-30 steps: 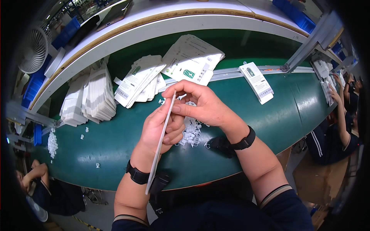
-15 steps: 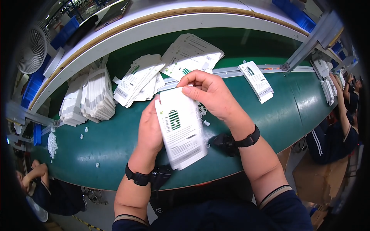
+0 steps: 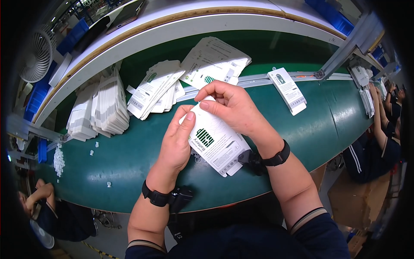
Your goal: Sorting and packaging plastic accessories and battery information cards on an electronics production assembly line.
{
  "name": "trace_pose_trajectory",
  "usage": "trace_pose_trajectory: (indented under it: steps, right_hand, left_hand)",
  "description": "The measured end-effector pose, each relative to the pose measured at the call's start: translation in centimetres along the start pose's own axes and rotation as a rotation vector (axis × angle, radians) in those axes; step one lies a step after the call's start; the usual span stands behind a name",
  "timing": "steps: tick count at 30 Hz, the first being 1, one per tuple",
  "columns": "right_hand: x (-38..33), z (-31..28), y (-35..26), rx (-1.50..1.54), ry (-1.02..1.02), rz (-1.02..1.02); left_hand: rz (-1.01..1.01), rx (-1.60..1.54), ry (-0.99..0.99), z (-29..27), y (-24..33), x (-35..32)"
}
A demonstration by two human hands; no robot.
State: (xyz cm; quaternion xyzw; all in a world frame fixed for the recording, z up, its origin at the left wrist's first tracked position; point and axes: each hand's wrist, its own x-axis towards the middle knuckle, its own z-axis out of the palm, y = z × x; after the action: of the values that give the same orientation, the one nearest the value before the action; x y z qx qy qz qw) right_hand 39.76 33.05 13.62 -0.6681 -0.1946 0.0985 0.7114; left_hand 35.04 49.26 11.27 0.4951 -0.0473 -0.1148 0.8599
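Observation:
A flat white carton point(image 3: 217, 144) with green print is held in front of me, tilted so that its lower end points to the right. My left hand point(image 3: 177, 138) grips its left edge, thumb on the printed face. At the carton's top end, my right hand point(image 3: 228, 103) pinches with thumb and forefinger; whether a small part sits in that pinch is hidden. Behind the carton's lower left edge, some small whitish pieces point(image 3: 197, 158) lie on the green table point(image 3: 129, 172).
Stacks of folded white cartons point(image 3: 110, 105) stand at the left, beside a fanned pile point(image 3: 155, 88) and flat sheets point(image 3: 215, 60). A single carton point(image 3: 286, 91) lies at the right. Small white plastic pieces point(image 3: 58, 160) are heaped at the far left. Co-workers sit at both sides.
The carton has turned, its lower end swinging to the right. My left hand has shifted right, and its thumb now lies across the carton's face. The right hand stays at the top end.

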Motion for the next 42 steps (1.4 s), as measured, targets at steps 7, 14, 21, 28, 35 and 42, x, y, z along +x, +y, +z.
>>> trace_pose_trajectory:
  steps: [7,14,21,28,35,42]
  right_hand:
    - [-0.1,-0.3,0.1,-0.109,-0.1,-0.119]
    - [-0.3,0.1,-0.2,-0.359,-0.02,-0.261]
    - [0.1,-1.3,0.1,-0.295,0.11,-0.08]
    - [0.0,-5.6,0.3,-0.691,0.063,-0.038]
    - [-0.6,-6.0,1.0,-0.985,-0.132,0.116]
    - [-1.7,-8.2,0.9,-1.111,-0.205,0.164]
  left_hand:
    - [-0.005,-0.019,0.014,0.2,0.6,-0.2]
    - [-0.032,0.116,-0.054,-0.2,0.8,-0.2]
    - [0.028,0.208,0.011,-1.6,2.0,0.1]
    - [0.13,-0.257,0.038,-6.5,5.2,0.8]
    - [0.108,-0.358,0.002,-7.3,5.0,1.2]
    - [0.064,-0.349,0.058,-7.5,4.1,1.8]
